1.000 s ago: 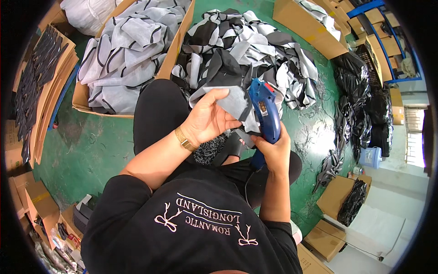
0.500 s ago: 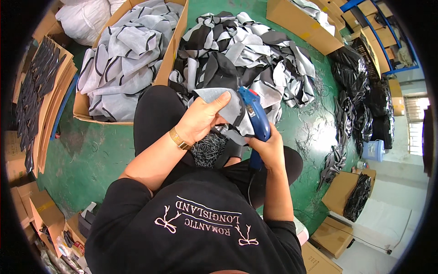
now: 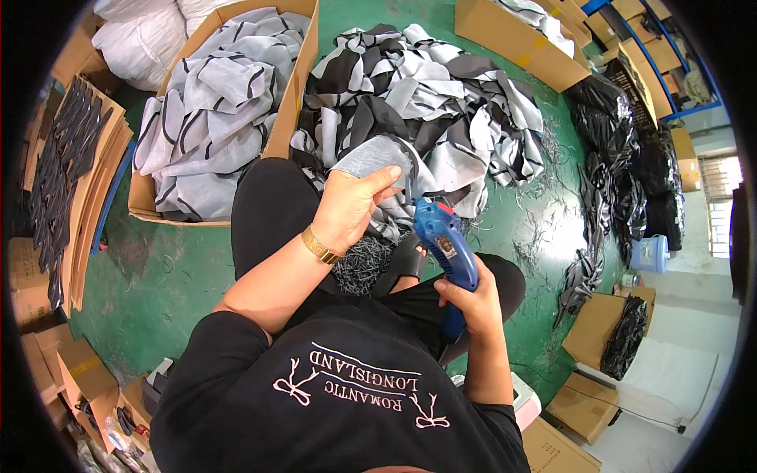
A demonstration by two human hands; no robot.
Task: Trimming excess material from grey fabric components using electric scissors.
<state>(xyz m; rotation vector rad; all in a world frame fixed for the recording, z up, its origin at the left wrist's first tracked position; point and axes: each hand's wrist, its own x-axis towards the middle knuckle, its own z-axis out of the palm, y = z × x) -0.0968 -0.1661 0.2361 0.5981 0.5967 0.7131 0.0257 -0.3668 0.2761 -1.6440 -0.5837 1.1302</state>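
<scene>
My left hand (image 3: 351,206), with a gold watch on its wrist, pinches the edge of a grey and black fabric piece (image 3: 374,155). My right hand (image 3: 475,298) is wrapped round the handle of a blue electric cutter (image 3: 446,246) with a red button. The cutter's head points up and away from me, close beside the fabric's right edge; whether it touches cannot be made out. The held piece overlaps a large heap of similar grey and black fabric (image 3: 441,91) on the floor. Between my legs lie thin dark trimmings (image 3: 364,264).
At the left stands a cardboard box (image 3: 290,118) filled with grey fabric. Flat cardboard stacks (image 3: 98,189) carry dark strips. Black plastic bags (image 3: 611,126) and a blue bucket (image 3: 650,254) line the right side. Loose scraps litter the green floor (image 3: 528,236).
My right hand has drawn the cutter down and nearer to me, away from my left hand. The fabric now extends farther toward the heap beyond my left fingers.
</scene>
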